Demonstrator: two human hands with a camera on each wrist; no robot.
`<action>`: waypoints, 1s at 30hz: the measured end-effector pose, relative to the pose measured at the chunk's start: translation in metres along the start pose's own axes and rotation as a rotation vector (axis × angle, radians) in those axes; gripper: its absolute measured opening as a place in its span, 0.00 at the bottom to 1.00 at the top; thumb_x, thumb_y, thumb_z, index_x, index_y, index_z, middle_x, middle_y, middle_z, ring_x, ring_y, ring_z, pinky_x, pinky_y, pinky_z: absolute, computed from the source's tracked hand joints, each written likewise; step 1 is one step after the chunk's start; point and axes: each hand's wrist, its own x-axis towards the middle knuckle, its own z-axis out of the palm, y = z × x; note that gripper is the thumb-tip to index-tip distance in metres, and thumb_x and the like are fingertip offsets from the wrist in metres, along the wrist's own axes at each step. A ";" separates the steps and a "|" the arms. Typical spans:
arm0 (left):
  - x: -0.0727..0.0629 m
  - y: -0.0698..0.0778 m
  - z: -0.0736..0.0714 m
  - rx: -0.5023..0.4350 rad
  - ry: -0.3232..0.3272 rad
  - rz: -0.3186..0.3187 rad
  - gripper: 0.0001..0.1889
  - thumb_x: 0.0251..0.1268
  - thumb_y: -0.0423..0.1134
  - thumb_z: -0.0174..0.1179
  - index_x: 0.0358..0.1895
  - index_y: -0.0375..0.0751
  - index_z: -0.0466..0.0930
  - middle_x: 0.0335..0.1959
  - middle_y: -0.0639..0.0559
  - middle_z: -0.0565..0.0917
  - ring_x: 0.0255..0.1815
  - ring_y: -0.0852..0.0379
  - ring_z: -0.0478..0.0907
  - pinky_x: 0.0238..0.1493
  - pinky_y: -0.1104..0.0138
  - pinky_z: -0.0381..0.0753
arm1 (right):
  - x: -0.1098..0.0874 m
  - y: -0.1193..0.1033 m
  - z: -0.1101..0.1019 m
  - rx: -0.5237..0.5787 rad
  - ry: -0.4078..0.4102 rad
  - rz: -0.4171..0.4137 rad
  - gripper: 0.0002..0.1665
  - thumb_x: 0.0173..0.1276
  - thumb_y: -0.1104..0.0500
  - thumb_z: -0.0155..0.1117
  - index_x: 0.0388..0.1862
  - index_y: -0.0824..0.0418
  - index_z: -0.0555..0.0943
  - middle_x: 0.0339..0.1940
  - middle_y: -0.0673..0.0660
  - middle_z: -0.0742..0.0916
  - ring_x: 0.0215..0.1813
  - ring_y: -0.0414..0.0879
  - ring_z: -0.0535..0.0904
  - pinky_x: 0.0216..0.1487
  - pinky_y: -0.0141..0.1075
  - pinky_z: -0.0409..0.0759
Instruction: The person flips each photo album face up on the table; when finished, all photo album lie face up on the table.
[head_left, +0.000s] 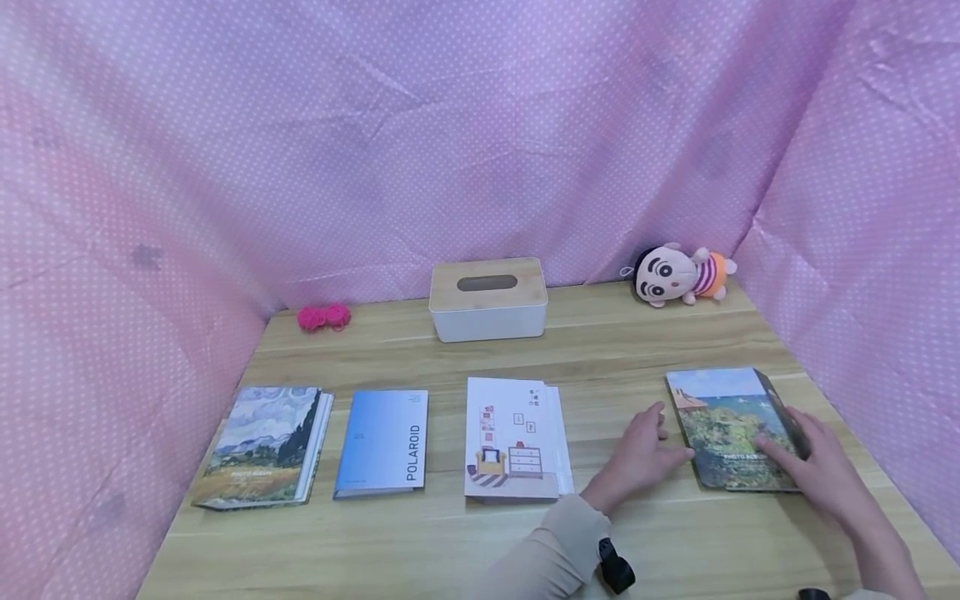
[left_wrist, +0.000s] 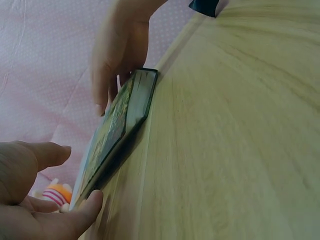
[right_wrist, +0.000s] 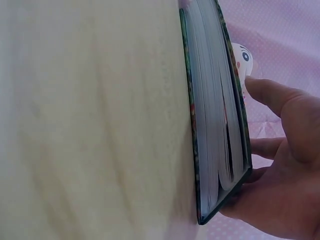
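A photo album (head_left: 731, 429) with a painted seaside garden cover lies at the right of the table, its white page edges showing in the right wrist view. My right hand (head_left: 825, 467) holds its right side, thumb over the cover and fingers along the outer edge. Whether the thumb presses down is unclear. Beside the album's left edge, my left hand (head_left: 645, 458) is spread, thumb and fingers apart, gripping nothing. Left of that hand lies a white booklet (head_left: 510, 433) with drawn furniture.
Farther left are a blue Polaroid album (head_left: 382, 442) and a landscape-covered photo album (head_left: 262, 446). Along the back stand a tissue box (head_left: 487, 321) with a wooden lid, pink yarn balls (head_left: 324, 317) and a plush doll (head_left: 678, 275). Pink dotted cloth (head_left: 480, 150) encloses the table.
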 end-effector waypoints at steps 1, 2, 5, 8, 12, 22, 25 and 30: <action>0.001 0.000 0.002 -0.006 -0.003 -0.002 0.40 0.58 0.48 0.67 0.73 0.52 0.58 0.63 0.60 0.72 0.55 0.65 0.76 0.50 0.71 0.78 | 0.001 0.001 0.000 0.005 -0.002 -0.006 0.47 0.72 0.51 0.55 0.72 0.79 0.44 0.64 0.88 0.57 0.58 0.84 0.56 0.53 0.75 0.55; 0.001 0.001 0.004 -0.013 -0.004 -0.004 0.40 0.58 0.47 0.67 0.73 0.51 0.57 0.63 0.60 0.72 0.54 0.66 0.76 0.50 0.71 0.78 | 0.002 0.002 -0.001 0.012 -0.009 -0.005 0.47 0.72 0.51 0.55 0.72 0.79 0.44 0.63 0.88 0.58 0.58 0.84 0.57 0.53 0.75 0.56; 0.002 0.002 0.010 -0.012 -0.005 0.002 0.40 0.58 0.44 0.68 0.72 0.50 0.58 0.62 0.59 0.73 0.53 0.66 0.77 0.48 0.72 0.78 | 0.006 0.003 -0.002 0.020 -0.034 0.007 0.47 0.73 0.50 0.55 0.73 0.78 0.44 0.62 0.88 0.60 0.57 0.84 0.59 0.52 0.74 0.59; 0.005 0.003 0.016 0.012 -0.002 0.025 0.36 0.58 0.41 0.68 0.69 0.47 0.63 0.59 0.58 0.75 0.50 0.68 0.78 0.46 0.75 0.78 | 0.009 0.003 -0.004 0.038 -0.068 0.037 0.48 0.74 0.48 0.52 0.74 0.76 0.41 0.65 0.88 0.56 0.60 0.85 0.55 0.55 0.74 0.56; 0.007 0.005 0.023 0.048 -0.006 0.036 0.32 0.58 0.39 0.68 0.65 0.48 0.66 0.52 0.58 0.76 0.43 0.71 0.77 0.40 0.77 0.78 | 0.010 0.004 -0.006 0.054 -0.091 0.051 0.47 0.75 0.46 0.49 0.75 0.73 0.41 0.67 0.87 0.54 0.62 0.85 0.53 0.56 0.73 0.55; 0.003 0.005 0.029 0.147 0.009 0.078 0.38 0.60 0.36 0.66 0.73 0.49 0.58 0.58 0.57 0.73 0.40 0.72 0.75 0.37 0.80 0.76 | 0.007 0.008 -0.009 0.053 -0.104 0.118 0.37 0.79 0.47 0.38 0.76 0.67 0.46 0.70 0.82 0.54 0.63 0.81 0.56 0.62 0.63 0.63; 0.002 0.005 0.028 0.142 0.003 0.095 0.38 0.60 0.37 0.65 0.73 0.50 0.58 0.59 0.57 0.73 0.42 0.72 0.76 0.38 0.80 0.75 | 0.006 0.010 -0.009 0.100 -0.103 0.119 0.38 0.78 0.45 0.39 0.76 0.65 0.47 0.71 0.81 0.55 0.65 0.79 0.54 0.70 0.39 0.64; 0.002 0.003 0.027 0.142 -0.005 0.100 0.38 0.61 0.37 0.65 0.73 0.51 0.58 0.57 0.58 0.74 0.43 0.72 0.76 0.37 0.81 0.75 | 0.002 0.016 -0.009 0.151 -0.090 0.114 0.38 0.76 0.42 0.42 0.77 0.57 0.49 0.74 0.72 0.57 0.66 0.30 0.64 0.42 0.08 0.61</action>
